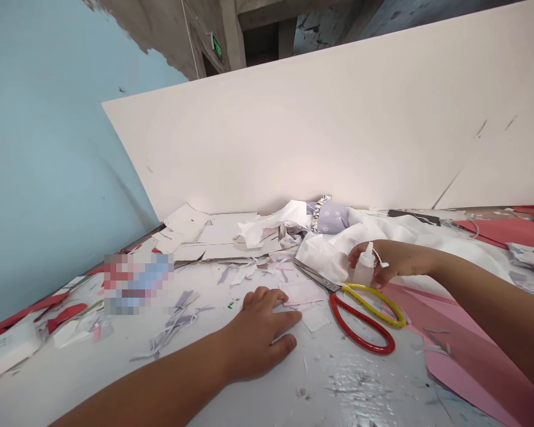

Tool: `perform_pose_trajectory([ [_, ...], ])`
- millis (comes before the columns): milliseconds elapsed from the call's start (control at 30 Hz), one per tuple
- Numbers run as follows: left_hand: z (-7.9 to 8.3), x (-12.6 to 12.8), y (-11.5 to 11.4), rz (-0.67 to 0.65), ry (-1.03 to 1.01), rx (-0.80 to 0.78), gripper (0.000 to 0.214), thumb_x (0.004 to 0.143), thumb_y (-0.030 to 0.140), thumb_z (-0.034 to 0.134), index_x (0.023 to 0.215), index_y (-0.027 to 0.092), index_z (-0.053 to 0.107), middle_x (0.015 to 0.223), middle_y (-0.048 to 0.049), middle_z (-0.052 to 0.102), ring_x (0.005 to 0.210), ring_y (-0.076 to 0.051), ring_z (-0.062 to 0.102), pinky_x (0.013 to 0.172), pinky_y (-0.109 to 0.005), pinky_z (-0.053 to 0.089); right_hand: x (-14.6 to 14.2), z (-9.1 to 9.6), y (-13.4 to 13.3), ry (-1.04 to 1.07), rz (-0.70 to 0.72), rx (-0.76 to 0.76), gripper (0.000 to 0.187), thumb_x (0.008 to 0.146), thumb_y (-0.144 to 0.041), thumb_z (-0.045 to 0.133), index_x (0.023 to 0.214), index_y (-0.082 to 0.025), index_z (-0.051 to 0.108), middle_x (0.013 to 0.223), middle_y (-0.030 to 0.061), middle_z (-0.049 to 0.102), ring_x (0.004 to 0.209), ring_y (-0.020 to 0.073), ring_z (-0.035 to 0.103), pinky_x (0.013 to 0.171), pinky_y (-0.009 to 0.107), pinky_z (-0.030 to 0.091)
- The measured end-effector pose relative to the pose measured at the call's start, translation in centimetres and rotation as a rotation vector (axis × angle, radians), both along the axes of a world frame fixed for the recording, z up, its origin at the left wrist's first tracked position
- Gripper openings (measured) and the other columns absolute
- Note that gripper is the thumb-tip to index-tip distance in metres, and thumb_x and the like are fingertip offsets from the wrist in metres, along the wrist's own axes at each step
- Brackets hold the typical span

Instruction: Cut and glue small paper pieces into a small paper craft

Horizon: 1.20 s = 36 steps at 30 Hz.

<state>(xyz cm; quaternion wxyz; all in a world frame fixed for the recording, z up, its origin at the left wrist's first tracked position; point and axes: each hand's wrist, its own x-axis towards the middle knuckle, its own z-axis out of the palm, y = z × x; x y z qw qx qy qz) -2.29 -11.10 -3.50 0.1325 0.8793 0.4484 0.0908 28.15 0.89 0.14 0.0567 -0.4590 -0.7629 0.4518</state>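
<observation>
My left hand (263,333) lies on the white tabletop with its fingers spread, holding nothing. Its fingertips are beside a pale pink paper piece (301,293). Over at the right, the fingers of my right hand (394,262) are closed around a small translucent squeeze bottle (364,268) with a pointed nozzle and a cap on a strap. The bottle stands nearly upright. Scissors (336,289) with one red and one yellow handle lie just in front of it, blades slightly apart. White crumpled cloth or tissue (323,256) spreads behind the bottle.
A tall white board (293,142) closes off the back. Pink card (480,356) lies at the right, red paper (507,231) beyond it. Grey paper strips (178,323) and cardboard sheets (222,237) are scattered left and back. A white box (9,353) sits far left by the blue wall (62,178).
</observation>
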Motion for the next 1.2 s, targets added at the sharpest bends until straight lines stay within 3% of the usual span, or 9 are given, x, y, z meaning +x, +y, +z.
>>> perform_pose_trajectory([
  [200,0.0,-0.1,0.0,-0.002,-0.005,0.005,0.033,0.085,0.033,0.041,0.116,0.033,0.051,0.121,-0.0065,0.042,0.109,-0.027,0.034,0.091,-0.047,0.031,0.5,0.5,-0.5,-0.048,-0.042,0.173,0.046,0.057,-0.005,0.045,0.101,-0.018,0.052,0.070,0.0024,0.057,0.069,0.0172,0.060,0.059,0.025,0.042],
  [333,0.2,0.0,0.0,0.001,-0.012,-0.018,0.032,0.085,0.032,0.041,0.115,0.032,0.052,0.121,-0.0072,0.041,0.110,-0.027,0.032,0.091,-0.048,0.030,1.8,2.0,-0.6,-0.169,-0.118,0.365,0.049,0.057,0.000,0.038,0.098,-0.019,0.056,0.089,0.0098,0.059,0.077,0.0157,0.060,0.057,0.023,0.041],
  [433,0.3,0.1,0.0,0.001,-0.013,-0.037,0.032,0.085,0.032,0.041,0.115,0.032,0.052,0.121,-0.0075,0.040,0.110,-0.027,0.032,0.091,-0.049,0.030,2.2,4.1,-1.4,-0.405,-0.302,0.511,0.039,0.062,-0.007,0.046,0.095,-0.022,0.059,0.089,0.0084,0.063,0.071,0.0171,0.060,0.056,0.027,0.040],
  [533,0.2,0.1,0.0,0.006,-0.020,-0.054,0.032,0.085,0.032,0.041,0.114,0.032,0.052,0.121,-0.0074,0.040,0.110,-0.027,0.032,0.091,-0.049,0.030,0.3,5.7,-3.2,-0.587,-0.561,0.820,0.019,0.070,-0.026,0.051,0.085,-0.020,0.060,0.077,0.0082,0.064,0.058,0.0195,0.057,0.051,0.032,0.038],
  [633,0.0,0.1,0.1,0.016,-0.028,-0.055,0.030,0.084,0.032,0.042,0.111,0.032,0.053,0.120,-0.0069,0.039,0.109,-0.027,0.032,0.091,-0.049,0.030,-3.8,5.2,-5.3,-0.282,-0.248,1.107,0.016,0.075,-0.025,0.049,0.082,-0.022,0.062,0.081,0.0044,0.064,0.070,0.0176,0.058,0.060,0.029,0.040],
  [700,-0.1,0.2,0.1,0.017,-0.022,-0.038,0.029,0.084,0.032,0.043,0.111,0.033,0.053,0.120,-0.0066,0.040,0.108,-0.027,0.032,0.091,-0.049,0.030,-6.7,3.5,-6.3,-0.197,0.092,0.953,0.017,0.076,-0.019,0.048,0.080,-0.022,0.064,0.077,0.0021,0.064,0.070,0.0158,0.057,0.060,0.025,0.040],
  [767,-0.1,0.2,0.0,0.016,-0.010,-0.024,0.031,0.083,0.032,0.043,0.113,0.034,0.052,0.119,-0.0065,0.040,0.108,-0.027,0.033,0.091,-0.049,0.029,-9.0,1.3,-6.6,-0.250,0.298,0.790,0.020,0.076,-0.017,0.047,0.077,-0.022,0.066,0.077,0.0019,0.064,0.069,0.0155,0.056,0.056,0.023,0.038],
  [933,0.0,0.2,0.1,0.002,-0.003,-0.012,0.031,0.083,0.031,0.043,0.112,0.033,0.053,0.119,-0.0062,0.042,0.109,-0.026,0.033,0.091,-0.047,0.031,-10.7,-2.6,-5.7,-0.315,0.359,0.755,0.021,0.072,-0.015,0.047,0.070,-0.020,0.067,0.073,0.0018,0.065,0.065,0.0161,0.057,0.052,0.024,0.032],
  [1200,-0.8,0.0,0.5,-0.021,-0.019,0.027,0.028,0.083,0.033,0.042,0.108,0.030,0.056,0.118,-0.0073,0.042,0.112,-0.029,0.032,0.091,-0.048,0.031,-11.1,-2.2,-5.9,-0.404,0.388,0.806,0.021,0.073,-0.017,0.046,0.067,-0.019,0.066,0.072,0.0033,0.065,0.066,0.0179,0.058,0.053,0.025,0.030],
])
